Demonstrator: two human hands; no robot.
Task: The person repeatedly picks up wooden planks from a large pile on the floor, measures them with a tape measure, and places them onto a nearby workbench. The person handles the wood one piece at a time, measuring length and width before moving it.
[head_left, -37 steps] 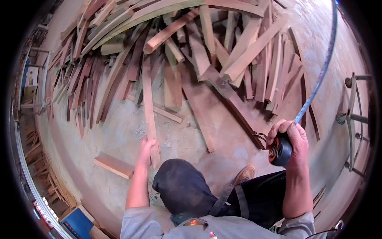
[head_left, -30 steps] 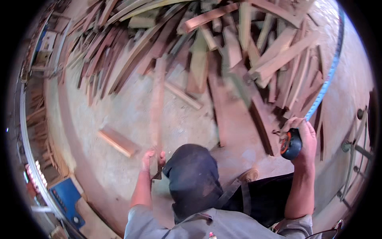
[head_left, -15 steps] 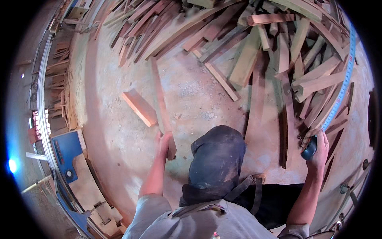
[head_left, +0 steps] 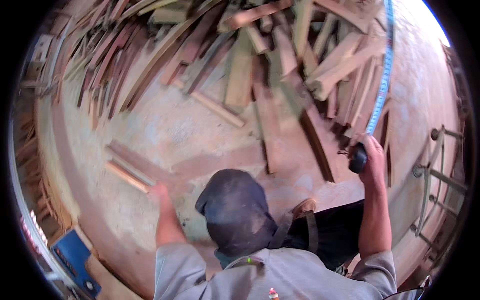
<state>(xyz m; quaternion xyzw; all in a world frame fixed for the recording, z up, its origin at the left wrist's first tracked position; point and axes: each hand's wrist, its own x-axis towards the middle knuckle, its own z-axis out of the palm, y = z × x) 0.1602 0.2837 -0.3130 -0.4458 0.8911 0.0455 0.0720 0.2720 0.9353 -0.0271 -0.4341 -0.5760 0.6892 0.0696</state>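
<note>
My right hand (head_left: 371,159) is closed around a dark tape measure (head_left: 357,158). Its pale blue blade (head_left: 382,87) is drawn out far and curves up past the wood pile to the top edge. At the left, my left hand (head_left: 160,191), somewhat blurred, grips the near end of a greyish wooden strip (head_left: 134,169). Right against that strip lies a short board (head_left: 127,176) with a bright orange-tan edge. My fingertips on the strip are mostly hidden.
A big heap of wooden offcuts (head_left: 240,70) spreads across the far side of the dusty floor (head_left: 165,130). Longer planks (head_left: 315,140) reach from it toward me. A metal frame (head_left: 432,175) stands at the right; a blue panel (head_left: 76,257) is at the lower left.
My left hand has swung the long strip from a steep, far-pointing angle over to the short board. My right hand still holds the tape measure. The whole view has shifted.
</note>
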